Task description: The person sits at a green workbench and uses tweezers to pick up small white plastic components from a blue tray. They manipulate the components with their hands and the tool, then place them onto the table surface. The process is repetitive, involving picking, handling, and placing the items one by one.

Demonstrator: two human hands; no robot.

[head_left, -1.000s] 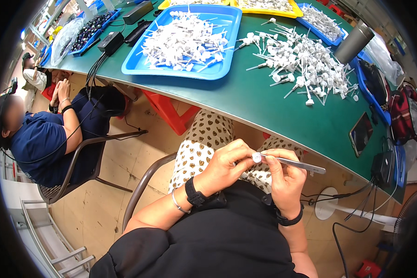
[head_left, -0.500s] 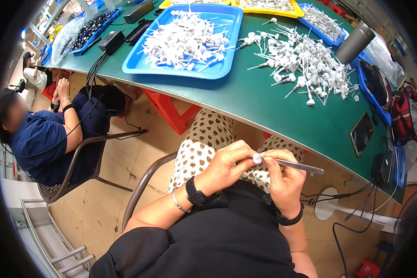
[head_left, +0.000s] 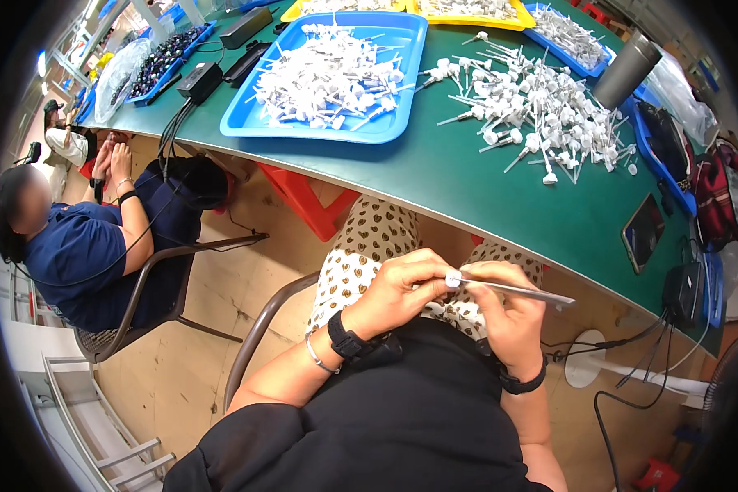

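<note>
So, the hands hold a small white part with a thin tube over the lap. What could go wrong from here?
1. The left hand and right hand work over the lap, away from the green table; a slip could drop the small white pump part with its thin grey tube to the floor.
2. The tube juts out sideways and might bend.

Both forearms came in from below and met over the lap, elbows bent and tucked close to the body. The left hand (head_left: 398, 289) was curled, its fingers closed and the thumb pressed toward the fingertips in a pinch, knuckles turned up. The right hand (head_left: 504, 316) sat just beside it, nearly touching, fingers folded in a similar tight grip with the palm turned inward. Each wrist was bent slightly inward, the two hands facing one another.
</note>
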